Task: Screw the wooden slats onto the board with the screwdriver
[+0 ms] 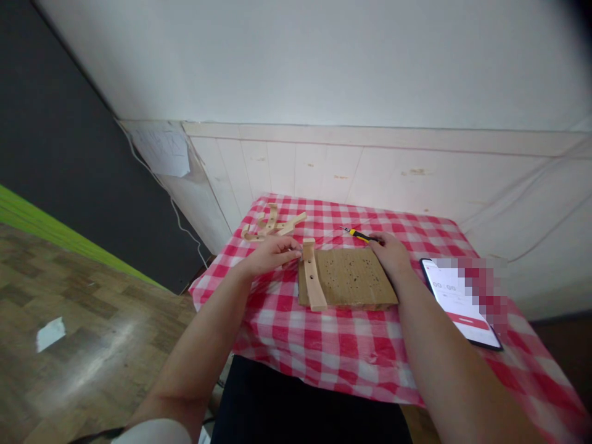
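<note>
A brown cardboard piece [354,280] dotted with small holes lies in front of me. Across its left end rests a pale wooden hook [313,283] with two dark holes along its length. My left hand [276,254] is at the hook's upper left side, thumb and fingers pinched together; whatever they hold is too small to make out. At the cardboard's upper right corner, my right hand [391,254] is closed round the handle end of a yellow and black screwdriver [359,235], whose tip points left. More wooden hooks [272,223] lie in a group beyond my left hand.
A red and white checked cloth [333,345] covers the table. To the right of my right forearm lies a phone [456,302] with a lit screen, partly blurred out. The white wall [319,166] borders the table's far edge. A white cable [173,206] hangs at the left.
</note>
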`<action>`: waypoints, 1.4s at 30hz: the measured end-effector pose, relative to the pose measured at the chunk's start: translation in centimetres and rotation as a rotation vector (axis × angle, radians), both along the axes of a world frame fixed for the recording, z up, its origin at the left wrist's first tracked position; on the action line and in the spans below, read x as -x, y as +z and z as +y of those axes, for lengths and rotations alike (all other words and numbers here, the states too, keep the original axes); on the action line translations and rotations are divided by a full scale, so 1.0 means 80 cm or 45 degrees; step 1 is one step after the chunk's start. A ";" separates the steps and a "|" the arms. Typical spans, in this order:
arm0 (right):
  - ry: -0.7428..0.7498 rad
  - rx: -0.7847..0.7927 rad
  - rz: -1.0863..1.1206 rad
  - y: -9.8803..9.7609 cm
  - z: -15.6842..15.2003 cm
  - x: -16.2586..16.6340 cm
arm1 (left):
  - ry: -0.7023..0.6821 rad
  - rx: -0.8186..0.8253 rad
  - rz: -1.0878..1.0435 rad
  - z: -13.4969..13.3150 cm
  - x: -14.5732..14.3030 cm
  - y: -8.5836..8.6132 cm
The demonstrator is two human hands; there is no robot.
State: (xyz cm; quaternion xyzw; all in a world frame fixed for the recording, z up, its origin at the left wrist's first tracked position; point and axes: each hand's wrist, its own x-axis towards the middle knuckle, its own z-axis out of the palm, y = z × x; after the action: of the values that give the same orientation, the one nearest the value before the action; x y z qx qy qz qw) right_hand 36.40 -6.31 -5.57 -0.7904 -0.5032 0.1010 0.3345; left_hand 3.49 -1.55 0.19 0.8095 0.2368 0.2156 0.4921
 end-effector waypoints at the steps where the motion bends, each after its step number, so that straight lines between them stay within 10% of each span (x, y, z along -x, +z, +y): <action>1: -0.003 0.002 0.004 0.000 0.000 0.000 | 0.003 -0.015 0.000 0.001 0.000 -0.001; 42: -0.001 -0.022 0.019 -0.006 0.004 -0.002 | -0.234 0.172 0.068 -0.001 -0.005 -0.009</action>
State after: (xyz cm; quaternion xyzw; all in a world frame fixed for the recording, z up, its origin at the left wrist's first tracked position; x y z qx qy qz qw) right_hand 36.55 -6.03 -6.07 -0.7868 -0.5014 0.1023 0.3451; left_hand 3.88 -1.64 -0.51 0.7983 0.1886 0.1316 0.5566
